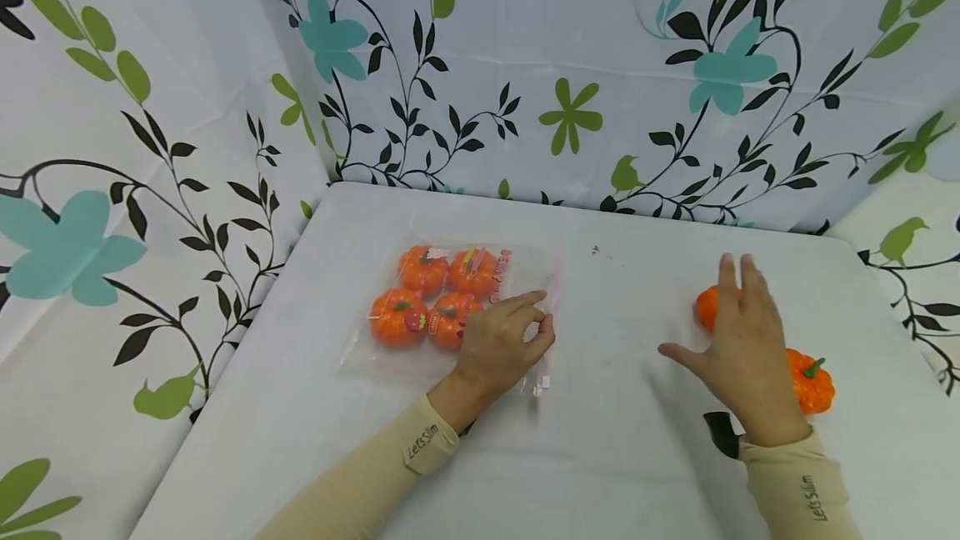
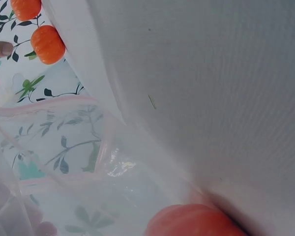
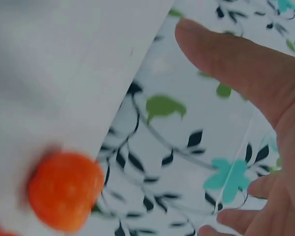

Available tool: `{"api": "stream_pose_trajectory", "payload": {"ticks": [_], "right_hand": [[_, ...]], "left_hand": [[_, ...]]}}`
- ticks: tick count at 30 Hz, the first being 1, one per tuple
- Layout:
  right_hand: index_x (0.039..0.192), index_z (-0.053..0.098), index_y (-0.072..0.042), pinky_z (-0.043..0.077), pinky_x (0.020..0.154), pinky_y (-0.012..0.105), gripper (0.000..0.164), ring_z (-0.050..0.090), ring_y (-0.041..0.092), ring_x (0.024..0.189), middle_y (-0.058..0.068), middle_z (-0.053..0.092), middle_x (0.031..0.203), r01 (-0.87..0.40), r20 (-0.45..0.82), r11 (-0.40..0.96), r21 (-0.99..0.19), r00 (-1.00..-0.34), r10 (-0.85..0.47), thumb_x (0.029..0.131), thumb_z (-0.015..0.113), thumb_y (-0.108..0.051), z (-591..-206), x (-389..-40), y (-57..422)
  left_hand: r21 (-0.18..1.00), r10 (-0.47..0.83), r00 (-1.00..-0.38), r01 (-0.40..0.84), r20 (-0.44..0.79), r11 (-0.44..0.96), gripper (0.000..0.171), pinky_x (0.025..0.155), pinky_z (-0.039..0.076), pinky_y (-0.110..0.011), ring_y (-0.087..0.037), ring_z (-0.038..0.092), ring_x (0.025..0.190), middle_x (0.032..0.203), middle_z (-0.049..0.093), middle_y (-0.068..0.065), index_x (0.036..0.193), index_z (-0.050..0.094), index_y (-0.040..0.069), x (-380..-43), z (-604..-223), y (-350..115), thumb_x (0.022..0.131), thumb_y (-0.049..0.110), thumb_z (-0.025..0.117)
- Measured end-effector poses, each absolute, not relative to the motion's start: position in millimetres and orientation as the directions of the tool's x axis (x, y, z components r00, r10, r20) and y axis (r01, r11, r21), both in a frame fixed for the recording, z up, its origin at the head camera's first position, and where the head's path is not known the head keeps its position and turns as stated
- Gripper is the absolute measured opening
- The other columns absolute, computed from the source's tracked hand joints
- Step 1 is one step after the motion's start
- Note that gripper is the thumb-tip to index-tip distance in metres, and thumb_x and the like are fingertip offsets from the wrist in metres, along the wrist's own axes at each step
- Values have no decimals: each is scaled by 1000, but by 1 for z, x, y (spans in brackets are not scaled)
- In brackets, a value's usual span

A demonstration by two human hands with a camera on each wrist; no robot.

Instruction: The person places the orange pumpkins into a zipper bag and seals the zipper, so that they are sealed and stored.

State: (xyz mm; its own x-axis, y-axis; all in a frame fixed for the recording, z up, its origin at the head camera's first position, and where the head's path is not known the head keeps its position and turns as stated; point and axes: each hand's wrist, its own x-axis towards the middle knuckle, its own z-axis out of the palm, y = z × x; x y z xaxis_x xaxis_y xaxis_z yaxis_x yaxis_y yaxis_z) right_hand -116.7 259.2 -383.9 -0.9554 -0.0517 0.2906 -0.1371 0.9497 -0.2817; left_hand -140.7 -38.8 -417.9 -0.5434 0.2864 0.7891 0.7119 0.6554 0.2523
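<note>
A clear zip bag lies on the white table with several small orange toy pumpkins inside. My left hand is at the bag's open right end and pinches its plastic edge with thumb and fingers curled. Through the plastic, the left wrist view shows blurred left fingers. To the right, my right hand hovers with fingers extended and thumb spread, holding nothing. It partly covers one loose toy pumpkin; a second pumpkin with a green stem sits beside the wrist.
The white table is bordered by a patterned curtain at the back and sides. Small dark marks show on the table behind the bag. Bare tabletop lies between the bag and the right hand.
</note>
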Motion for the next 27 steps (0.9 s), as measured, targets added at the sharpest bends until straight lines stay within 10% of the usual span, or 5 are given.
{"api": "stream_pose_trajectory", "payload": {"ticks": [12,20,27], "right_hand": [[153,-22,5,10,109,73,154,-6,63,141,37,-24,156,256,5,913,-318,-962,272,66,88,-59,-394,-102,334],[147,-13,20,40,89,75,149,38,67,110,52,6,144,437,-199,862,-257,-897,396,70,81,-65,-402,-91,357],[142,12,26,49,79,65,134,48,58,100,46,30,124,526,-305,834,-170,-832,463,74,72,-72,-407,-89,364]], "left_hand": [[260,291,-566,698,771,668,8,57,56,-20,-17,75,85,102,77,-8,73,75,6,-139,-417,-40,81,9,75],[258,299,-566,701,768,665,8,55,54,-18,-17,75,85,102,77,-9,74,76,6,-139,-417,-39,81,9,75],[253,303,-566,701,767,667,7,58,56,-20,-17,75,86,102,77,-8,74,76,6,-139,-417,-38,81,9,75]]}}
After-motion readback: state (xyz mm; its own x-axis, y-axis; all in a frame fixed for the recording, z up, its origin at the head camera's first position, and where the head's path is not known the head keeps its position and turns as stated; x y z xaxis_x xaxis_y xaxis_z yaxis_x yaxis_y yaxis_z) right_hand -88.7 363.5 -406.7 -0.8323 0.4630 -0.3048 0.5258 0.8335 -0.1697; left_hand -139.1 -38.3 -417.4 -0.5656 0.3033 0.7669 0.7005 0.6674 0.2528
